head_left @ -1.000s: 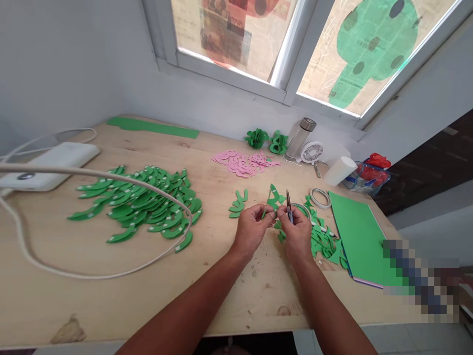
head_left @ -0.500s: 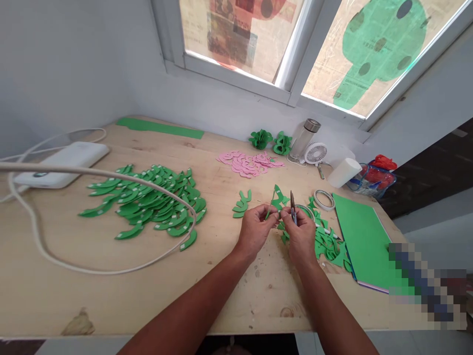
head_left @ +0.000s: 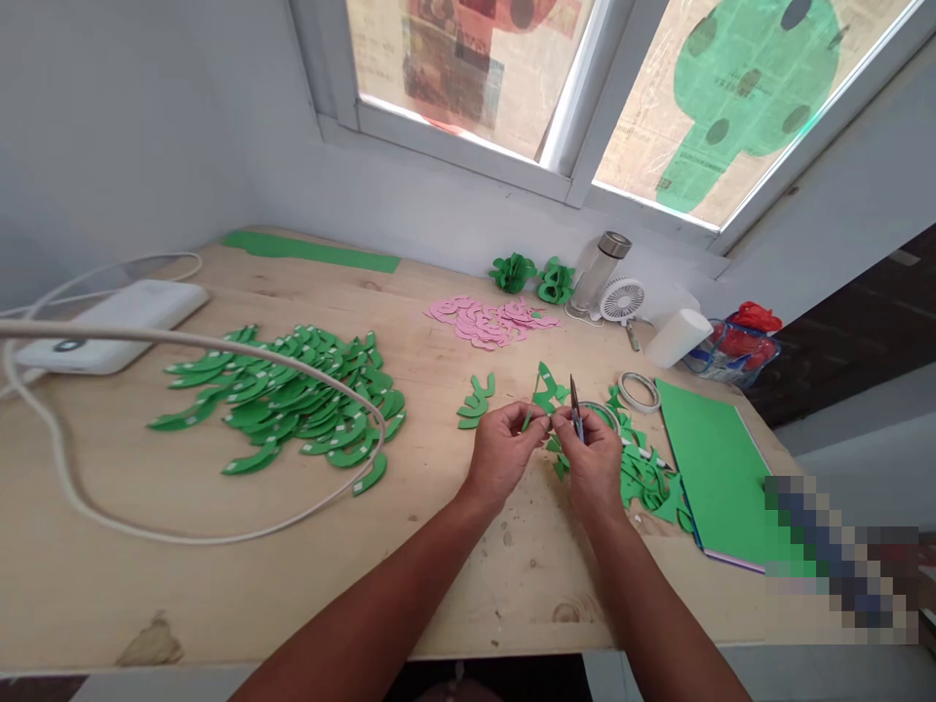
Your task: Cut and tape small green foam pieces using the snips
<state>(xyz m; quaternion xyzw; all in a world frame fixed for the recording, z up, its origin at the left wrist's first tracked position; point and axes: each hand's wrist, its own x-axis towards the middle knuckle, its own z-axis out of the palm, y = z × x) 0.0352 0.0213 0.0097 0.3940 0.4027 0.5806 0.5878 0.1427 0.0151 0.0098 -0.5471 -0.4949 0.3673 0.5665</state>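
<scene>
My left hand (head_left: 504,450) is closed in a pinch on a green paper cutout (head_left: 526,420), much of it behind the fingers. My right hand (head_left: 596,458) is wrapped round scissors (head_left: 576,402) with their blades pointing up and away. Its thumb and fingertip meet close to the left fingertips; whether they also grip the paper I cannot tell. Just beyond the fingers shows a green paper piece with a white tab (head_left: 545,378). Left of my hands lies a small fanned group of green cutouts (head_left: 477,400). Green scraps (head_left: 647,487) spread beside my right hand.
A big heap of green curved cutouts (head_left: 307,390) lies left, with a white cable (head_left: 219,537) looping over it. Pink cutouts (head_left: 487,324), a glass bottle (head_left: 601,268) and a small fan (head_left: 621,300) stand behind. Tape (head_left: 639,392) and green sheets (head_left: 721,468) are right.
The whole view has shifted slightly. Both hands stay together at nearly the same spot, with the scissors still in the right one and the paper still in the left.
</scene>
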